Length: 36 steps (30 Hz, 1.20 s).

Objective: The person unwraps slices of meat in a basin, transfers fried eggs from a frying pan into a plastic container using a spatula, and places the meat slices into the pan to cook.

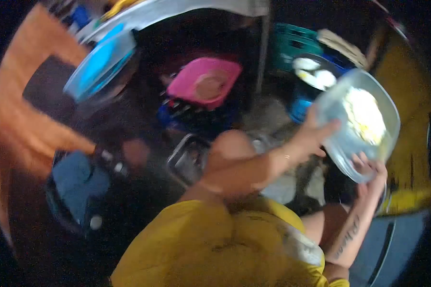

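Note:
A clear plastic container (335, 98) is tilted at the right, held between my two hands. My left hand (316, 131) grips its near left wall, with the thumb over the rim. My right hand (368, 172) holds its lower right corner. Inside lies a white mass (364, 115) with some yellow on it, blurred by glare. Just behind the container stands a dark pot (304, 91) with white, rounded pieces (323, 79) in it.
A pink basin (184, 81) sits on a blue crate (172, 117) at the centre. Farther left are blue-lidded containers (100, 67). A metal tray (177, 160) lies near my knee. Behind the pot is a green crate (289, 45); a yellow panel (409, 177) stands at the right.

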### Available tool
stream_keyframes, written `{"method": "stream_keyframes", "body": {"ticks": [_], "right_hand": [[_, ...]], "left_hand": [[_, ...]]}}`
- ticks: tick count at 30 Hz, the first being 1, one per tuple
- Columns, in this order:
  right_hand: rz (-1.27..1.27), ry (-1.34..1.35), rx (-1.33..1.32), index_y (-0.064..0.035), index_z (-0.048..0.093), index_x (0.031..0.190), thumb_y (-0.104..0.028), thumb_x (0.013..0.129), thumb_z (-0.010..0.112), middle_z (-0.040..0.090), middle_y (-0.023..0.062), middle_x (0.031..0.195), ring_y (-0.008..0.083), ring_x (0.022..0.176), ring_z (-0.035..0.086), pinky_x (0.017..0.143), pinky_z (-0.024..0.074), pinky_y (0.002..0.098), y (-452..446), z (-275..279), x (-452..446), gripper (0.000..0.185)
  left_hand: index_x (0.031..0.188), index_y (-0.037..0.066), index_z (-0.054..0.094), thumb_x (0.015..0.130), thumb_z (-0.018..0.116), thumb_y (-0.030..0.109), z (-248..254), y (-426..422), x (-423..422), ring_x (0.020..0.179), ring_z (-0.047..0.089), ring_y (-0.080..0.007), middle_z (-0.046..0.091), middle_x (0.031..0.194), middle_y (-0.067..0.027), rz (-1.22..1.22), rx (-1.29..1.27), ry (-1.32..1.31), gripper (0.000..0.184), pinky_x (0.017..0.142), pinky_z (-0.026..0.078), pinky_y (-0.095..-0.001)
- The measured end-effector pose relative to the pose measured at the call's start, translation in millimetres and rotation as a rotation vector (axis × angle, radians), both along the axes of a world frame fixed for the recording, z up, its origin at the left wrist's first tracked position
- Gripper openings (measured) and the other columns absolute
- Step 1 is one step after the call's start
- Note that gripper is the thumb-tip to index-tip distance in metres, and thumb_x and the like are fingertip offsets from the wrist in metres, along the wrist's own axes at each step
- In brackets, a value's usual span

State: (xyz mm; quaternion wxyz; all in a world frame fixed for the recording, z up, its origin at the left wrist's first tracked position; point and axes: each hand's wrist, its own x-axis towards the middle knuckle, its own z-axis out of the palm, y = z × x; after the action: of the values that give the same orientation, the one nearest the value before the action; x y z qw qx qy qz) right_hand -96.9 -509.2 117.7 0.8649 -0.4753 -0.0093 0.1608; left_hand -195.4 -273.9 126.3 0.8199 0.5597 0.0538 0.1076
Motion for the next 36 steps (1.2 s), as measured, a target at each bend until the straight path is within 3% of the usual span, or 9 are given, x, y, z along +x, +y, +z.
{"method": "stream_keyframes", "body": {"ticks": [3,5,10,13,18,19,23,33,36], "right_hand": [[-0.060,-0.010,-0.009,0.0069,0.042,0.126,-0.005,0.067,0.052,0.050,0.0288,0.124,0.0476,0.104,0.058,0.092,0.0500,0.0591,-1.9,-8.3,18.7,0.061],[-0.090,-0.019,-0.003,0.0071,0.042,0.126,-0.004,0.067,0.052,0.047,0.0300,0.128,0.0474,0.104,0.059,0.095,0.0491,0.0581,-20.0,-15.3,26.5,0.062],[-0.041,-0.052,0.029,0.0080,0.034,0.136,-0.006,0.068,0.053,0.050,0.0329,0.124,0.0478,0.109,0.057,0.102,0.0434,0.0569,-18.7,-26.5,8.5,0.072],[-0.005,-0.020,0.083,0.0088,0.043,0.130,-0.006,0.071,0.055,0.051,0.0282,0.126,0.0416,0.111,0.057,0.094,0.0508,0.0534,-23.6,-31.0,3.8,0.063],[0.073,-0.046,0.108,0.0066,0.051,0.113,-0.007,0.071,0.057,0.053,0.0334,0.117,0.0471,0.107,0.057,0.095,0.0488,0.0564,-30.4,-28.0,-2.4,0.044],[-0.046,-0.097,0.011,0.0079,0.039,0.129,-0.015,0.071,0.055,0.052,0.0350,0.114,0.0460,0.095,0.062,0.091,0.0489,0.0546,-22.7,-25.7,-7.9,0.064],[-0.060,-0.038,-0.005,0.0016,0.050,0.098,-0.017,0.070,0.057,0.056,0.0321,0.109,0.0479,0.090,0.061,0.077,0.0529,0.0602,-23.6,-13.0,-15.4,0.034],[-0.154,-0.063,-0.091,-0.0009,0.040,0.123,-0.012,0.068,0.050,0.056,0.0189,0.092,0.0372,0.075,0.062,0.063,0.0576,0.0525,-10.4,8.7,-31.2,0.057],[-0.137,-0.039,-0.095,-0.0087,0.038,0.129,-0.011,0.067,0.050,0.055,0.0175,0.091,0.0351,0.073,0.061,0.061,0.0575,0.0512,-9.8,10.8,-27.7,0.063]], "left_hand": [[0.144,0.006,0.029,0.082,0.072,0.036,-14.9,33.3,1.2,0.112,0.053,-0.0321,0.046,0.133,-0.0215,0.403,0.523,-0.100,0.081,0.084,0.050,-0.0377],[0.129,0.004,0.053,0.080,0.075,0.018,-2.4,69.9,-42.2,0.087,0.064,-0.0166,0.065,0.102,-0.0169,0.740,0.837,-0.219,0.056,0.067,0.053,-0.0359],[0.105,0.002,0.067,0.089,0.059,0.024,-55.5,204.6,-176.4,0.087,0.068,-0.0319,0.070,0.097,-0.0173,1.095,0.838,0.401,0.029,0.075,0.053,-0.0379],[0.111,0.001,0.066,0.087,0.057,0.038,-210.4,268.6,-249.0,0.107,0.062,-0.0372,0.065,0.113,-0.0220,0.731,1.025,1.303,0.044,0.092,0.048,-0.0441],[0.115,0.002,0.063,0.085,0.056,0.050,-371.9,187.4,-294.8,0.111,0.059,-0.0367,0.060,0.121,-0.0212,0.147,1.166,1.390,0.057,0.094,0.048,-0.0438],[0.115,0.002,0.063,0.085,0.056,0.050,-387.7,176.9,-299.4,0.110,0.059,-0.0368,0.061,0.120,-0.0211,0.145,1.167,1.407,0.056,0.093,0.048,-0.0437],[0.112,0.002,0.063,0.086,0.056,0.047,-426.5,163.1,-308.1,0.106,0.060,-0.0369,0.062,0.116,-0.0208,0.211,1.148,1.444,0.052,0.090,0.049,-0.0435],[0.107,0.003,0.063,0.088,0.056,0.041,-470.2,175.0,-342.4,0.095,0.063,-0.0373,0.064,0.104,-0.0200,0.420,1.054,1.464,0.043,0.082,0.052,-0.0429],[0.102,0.003,0.062,0.088,0.057,0.033,-442.3,179.2,-381.0,0.087,0.064,-0.0381,0.065,0.094,-0.0210,0.451,1.096,0.845,0.033,0.076,0.052,-0.0433]]}}
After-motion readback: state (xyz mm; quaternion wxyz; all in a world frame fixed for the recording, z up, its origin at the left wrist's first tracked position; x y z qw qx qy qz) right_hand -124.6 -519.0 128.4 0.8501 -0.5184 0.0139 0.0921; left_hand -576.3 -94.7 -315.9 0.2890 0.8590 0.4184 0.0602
